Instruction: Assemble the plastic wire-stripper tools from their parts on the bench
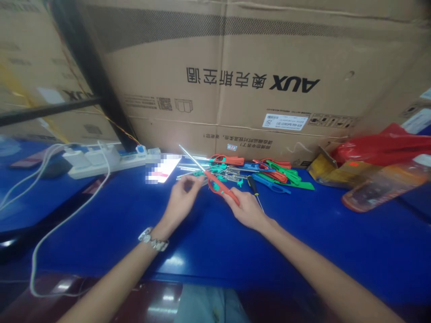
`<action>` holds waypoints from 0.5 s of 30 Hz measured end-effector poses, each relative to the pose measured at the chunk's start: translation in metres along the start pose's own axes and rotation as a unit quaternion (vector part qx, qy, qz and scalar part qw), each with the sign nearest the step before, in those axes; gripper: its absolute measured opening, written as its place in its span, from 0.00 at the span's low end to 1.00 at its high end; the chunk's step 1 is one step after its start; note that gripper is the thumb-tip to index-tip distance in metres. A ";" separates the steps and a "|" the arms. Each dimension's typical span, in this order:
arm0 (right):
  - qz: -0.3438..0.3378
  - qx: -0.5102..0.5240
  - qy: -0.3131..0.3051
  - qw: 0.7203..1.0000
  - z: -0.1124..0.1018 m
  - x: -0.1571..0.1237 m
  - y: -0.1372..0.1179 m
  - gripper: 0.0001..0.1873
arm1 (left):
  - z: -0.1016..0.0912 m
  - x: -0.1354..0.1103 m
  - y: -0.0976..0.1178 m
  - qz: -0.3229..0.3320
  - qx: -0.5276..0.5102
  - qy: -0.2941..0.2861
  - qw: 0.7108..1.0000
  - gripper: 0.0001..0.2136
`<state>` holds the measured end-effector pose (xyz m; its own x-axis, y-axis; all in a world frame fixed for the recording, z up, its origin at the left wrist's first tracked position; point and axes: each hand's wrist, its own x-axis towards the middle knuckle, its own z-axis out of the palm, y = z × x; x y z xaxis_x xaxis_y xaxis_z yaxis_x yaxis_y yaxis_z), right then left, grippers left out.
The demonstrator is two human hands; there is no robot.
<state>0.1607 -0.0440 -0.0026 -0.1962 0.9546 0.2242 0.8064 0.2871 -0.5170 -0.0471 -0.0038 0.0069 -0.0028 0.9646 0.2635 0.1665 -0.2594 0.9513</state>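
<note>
My right hand point(247, 208) grips the red handle of a long-nosed lighter point(218, 186) whose thin metal tube slants up to the left. My left hand point(183, 197), with a watch on the wrist, has its fingers pinched together beside the lighter's middle; what they pinch is too small to make out. Just behind both hands lies a heap of red, green and blue lighters point(266, 172) on the blue table point(134, 224). A small screwdriver point(253, 186) rests to the right of the held lighter.
A large cardboard box point(235, 80) stands along the back of the table. A lit phone point(163, 168) lies to the left of the heap, next to a white power strip point(97, 159) with cables. Red and orange plastic bags point(377, 166) are at the right.
</note>
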 end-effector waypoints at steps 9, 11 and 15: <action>0.039 0.141 0.001 0.989 0.006 0.000 -0.011 0.22 | 0.065 0.021 0.018 -0.112 -0.357 -0.087 0.923 0.19; 0.041 0.121 -0.011 0.992 0.005 -0.001 -0.014 0.22 | 0.072 0.022 0.021 -0.123 -0.377 -0.094 0.913 0.17; 0.019 0.074 -0.037 0.996 0.000 -0.003 -0.016 0.24 | 0.066 0.020 0.026 -0.142 -0.390 -0.123 0.902 0.16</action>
<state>0.1483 -0.0513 0.0051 -0.2131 0.9664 0.1435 0.7242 0.2548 -0.6407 0.0223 0.0117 0.0263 0.2979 0.9538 0.0400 -0.5503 0.1374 0.8236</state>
